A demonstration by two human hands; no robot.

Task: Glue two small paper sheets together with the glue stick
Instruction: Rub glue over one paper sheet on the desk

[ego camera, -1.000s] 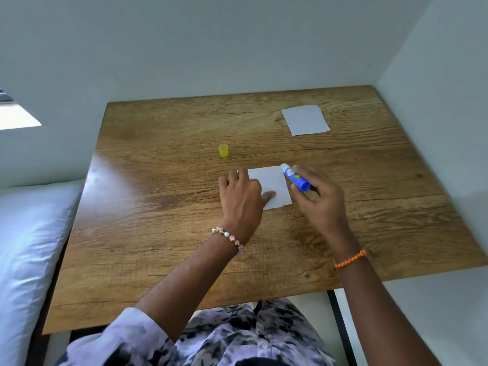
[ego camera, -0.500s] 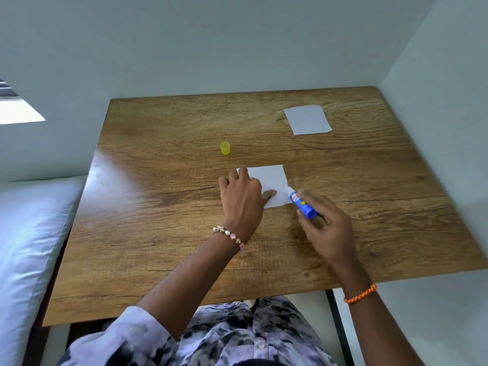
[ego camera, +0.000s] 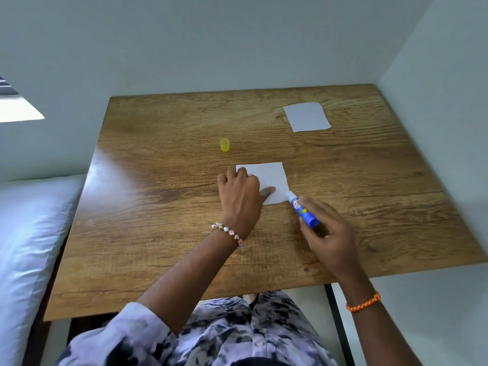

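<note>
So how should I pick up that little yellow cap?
Pinch the cap around its round sides with finger and thumb, coming straight down from above. It stands upright and alone on the table, apart from the paper, so nothing blocks its sides. It looks small and light, so a gentle pinch should do.

Two small white rectangular paper sheets are counted, one near and one far. One blue glue stick and one small yellow plastic cap are seen. Two hands are counted, left and right.

Blue glue stick, yellow cap
</note>
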